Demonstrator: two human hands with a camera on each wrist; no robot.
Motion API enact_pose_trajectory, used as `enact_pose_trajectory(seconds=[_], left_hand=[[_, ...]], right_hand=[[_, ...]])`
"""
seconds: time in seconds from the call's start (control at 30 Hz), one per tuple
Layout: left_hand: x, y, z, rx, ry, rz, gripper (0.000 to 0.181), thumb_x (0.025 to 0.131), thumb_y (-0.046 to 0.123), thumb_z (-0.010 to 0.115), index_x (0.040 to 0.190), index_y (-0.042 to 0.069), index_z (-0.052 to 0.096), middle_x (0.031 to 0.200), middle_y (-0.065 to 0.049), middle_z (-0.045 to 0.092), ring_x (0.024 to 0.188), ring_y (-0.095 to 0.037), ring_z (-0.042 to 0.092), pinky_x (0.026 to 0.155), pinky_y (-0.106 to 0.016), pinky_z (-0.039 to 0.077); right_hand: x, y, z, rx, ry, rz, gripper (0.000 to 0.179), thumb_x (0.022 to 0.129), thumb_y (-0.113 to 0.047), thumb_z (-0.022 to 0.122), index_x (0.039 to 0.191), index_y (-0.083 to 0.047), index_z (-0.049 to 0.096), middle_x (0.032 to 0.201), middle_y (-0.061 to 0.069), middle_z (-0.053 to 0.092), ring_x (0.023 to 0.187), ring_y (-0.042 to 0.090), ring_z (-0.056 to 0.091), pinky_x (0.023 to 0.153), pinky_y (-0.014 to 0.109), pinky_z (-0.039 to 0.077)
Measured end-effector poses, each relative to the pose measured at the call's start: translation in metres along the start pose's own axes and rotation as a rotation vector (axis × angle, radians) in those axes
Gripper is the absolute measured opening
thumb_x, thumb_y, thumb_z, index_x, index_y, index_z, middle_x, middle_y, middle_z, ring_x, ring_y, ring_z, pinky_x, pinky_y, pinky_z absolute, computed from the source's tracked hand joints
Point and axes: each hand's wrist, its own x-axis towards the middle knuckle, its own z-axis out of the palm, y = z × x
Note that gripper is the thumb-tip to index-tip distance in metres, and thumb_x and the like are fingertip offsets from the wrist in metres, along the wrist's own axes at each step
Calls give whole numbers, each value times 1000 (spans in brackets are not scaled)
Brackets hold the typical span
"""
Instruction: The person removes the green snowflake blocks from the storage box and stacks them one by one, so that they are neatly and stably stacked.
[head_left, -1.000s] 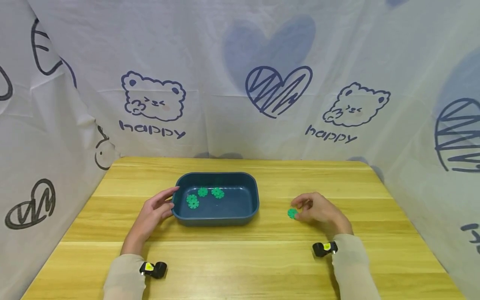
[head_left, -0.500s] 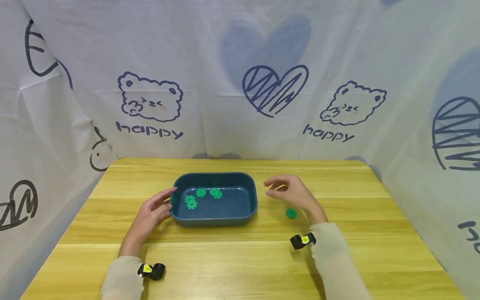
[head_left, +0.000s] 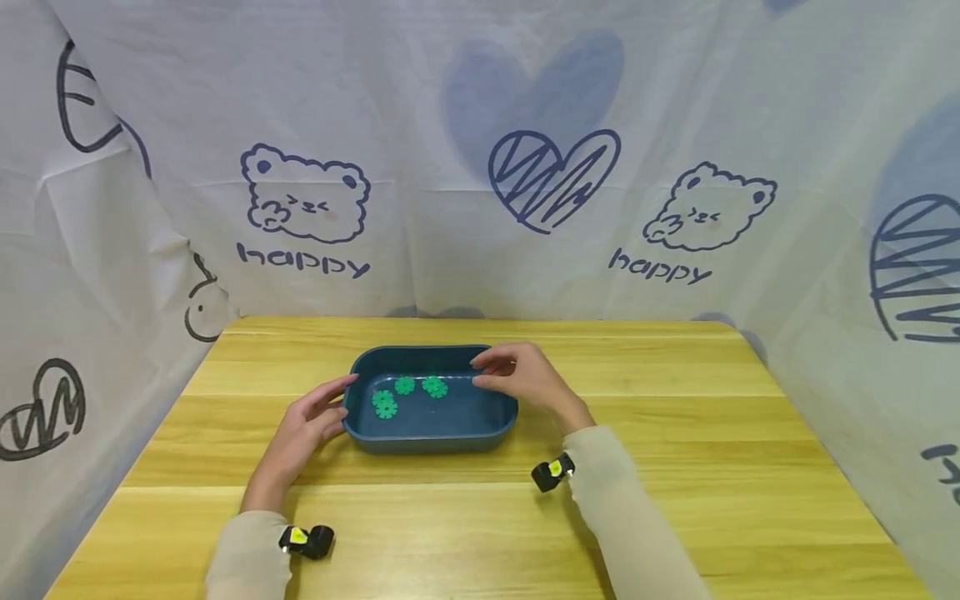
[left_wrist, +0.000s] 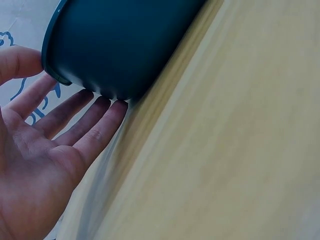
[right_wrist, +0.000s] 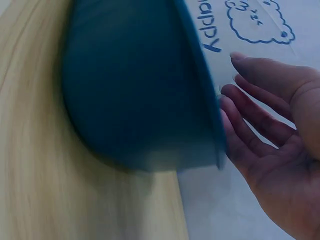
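A dark blue plastic tray (head_left: 442,444) stands on the table, with several green notched discs (head_left: 386,405) lying in its left and middle part. My left hand (head_left: 297,425) rests its fingertips against the tray's left end; in the left wrist view its fairly straight fingers (left_wrist: 95,135) touch the outer wall and the thumb is at the rim. Over the tray's right end is my right hand (head_left: 528,379), thumb and index finger apart. No disc shows between its fingers in the right wrist view, where the hand (right_wrist: 280,140) is beside the tray's rim.
The wooden table (head_left: 420,533) extends around the tray. White cloth (head_left: 450,275) with printed bears and hearts hangs behind it and at both sides. A small black camera is strapped to each wrist.
My right hand has left the green disc at the right and moved left over the tray. Its forearm now covers that disc's spot. The left hand has stayed at the tray.
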Motion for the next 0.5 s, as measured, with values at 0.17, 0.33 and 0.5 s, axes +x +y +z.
enact_pose_trajectory(seconds=[0.17,0.33,0.5], left_hand=[[1,2,1,0,-2,-4,49,106,11,51,155,8,46,163,-21,40,124,-1,59,93,-15,55],[2,3,1,1,0,-11,49,106,11,51,155,7,46,163,-21,40,125,-3,59,93,-14,55],[3,3,0,-4,0,-9,49,105,8,51,154,6,46,162,-22,40,124,-2,60,92,-15,56]], right_hand=[[10,-1,10,-25,-20,-10,32,91,-15,78,119,0,75,113,21,75,93,19,70,88,31,60],[20,-2,21,-32,-41,-23,33,92,-15,78,121,0,74,118,20,74,100,26,71,92,35,61],[27,-5,31,-49,-77,-23,34,92,-14,78,122,-1,73,124,19,72,109,33,71,94,36,61]])
